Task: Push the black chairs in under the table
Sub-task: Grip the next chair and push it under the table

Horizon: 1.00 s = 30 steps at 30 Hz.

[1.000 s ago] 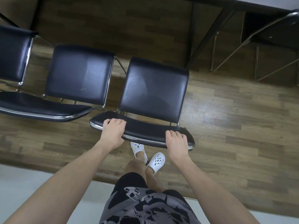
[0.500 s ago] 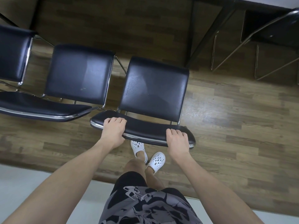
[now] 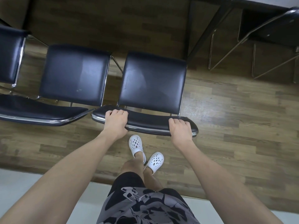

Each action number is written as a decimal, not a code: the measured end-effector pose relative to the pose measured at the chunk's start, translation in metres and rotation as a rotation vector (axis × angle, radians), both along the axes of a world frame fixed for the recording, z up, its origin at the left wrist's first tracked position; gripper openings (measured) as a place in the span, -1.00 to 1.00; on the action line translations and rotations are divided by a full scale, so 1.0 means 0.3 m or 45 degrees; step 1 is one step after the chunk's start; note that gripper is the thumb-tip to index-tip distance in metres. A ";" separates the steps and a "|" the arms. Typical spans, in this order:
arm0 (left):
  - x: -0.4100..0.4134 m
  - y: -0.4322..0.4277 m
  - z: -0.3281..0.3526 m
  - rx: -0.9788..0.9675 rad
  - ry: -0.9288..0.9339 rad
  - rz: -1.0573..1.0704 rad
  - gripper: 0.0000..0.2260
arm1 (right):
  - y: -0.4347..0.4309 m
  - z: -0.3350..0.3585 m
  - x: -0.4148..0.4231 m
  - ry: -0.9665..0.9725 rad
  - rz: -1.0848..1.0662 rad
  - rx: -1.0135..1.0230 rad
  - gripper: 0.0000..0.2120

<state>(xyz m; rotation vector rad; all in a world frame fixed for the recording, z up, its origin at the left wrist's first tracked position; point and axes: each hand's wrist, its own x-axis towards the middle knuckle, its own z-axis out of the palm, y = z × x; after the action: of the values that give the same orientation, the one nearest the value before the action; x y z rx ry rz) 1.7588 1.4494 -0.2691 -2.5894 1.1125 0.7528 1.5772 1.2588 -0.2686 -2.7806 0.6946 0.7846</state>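
Note:
A black chair (image 3: 152, 81) with a chrome frame stands right below me, its seat facing away toward the table (image 3: 258, 2) at the top right. My left hand (image 3: 115, 122) grips the left part of its backrest top edge. My right hand (image 3: 181, 130) grips the right part of the same backrest. A second black chair (image 3: 72, 73) stands beside it on the left, and a third black chair (image 3: 9, 55) shows at the far left edge. The seats' front edges lie in the table's shadow.
A dark table leg (image 3: 208, 28) slants down just right of the held chair. Another black chair (image 3: 273, 29) with chrome legs sits tucked under the table at the top right. My feet in white clogs (image 3: 145, 152) stand on the wood floor behind the backrest.
The held chair has slid a little forward, away from me, and my arms have stretched out with it. My feet show more fully behind the backrest.

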 end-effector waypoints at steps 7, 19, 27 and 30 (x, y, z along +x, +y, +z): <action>0.054 -0.056 -0.001 0.022 -0.012 -0.021 -0.51 | -0.056 0.003 0.058 0.028 0.006 -0.011 -0.56; 0.191 -0.168 0.013 -0.005 -0.016 -0.015 -0.34 | -0.160 -0.005 0.191 -0.061 -0.017 -0.064 -0.16; 0.286 -0.236 0.014 -0.061 -0.048 -0.009 -0.04 | -0.206 0.008 0.299 -0.027 -0.168 -0.179 -0.06; 0.319 -0.264 0.014 -0.064 -0.047 -0.015 0.00 | -0.227 0.009 0.333 -0.013 -0.188 -0.208 -0.04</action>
<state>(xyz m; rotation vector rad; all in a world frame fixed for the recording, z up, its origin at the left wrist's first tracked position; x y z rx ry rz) 1.8545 1.3701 -0.2649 -2.6245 1.1495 0.6800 1.6770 1.1908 -0.2660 -2.8316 0.9904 0.7138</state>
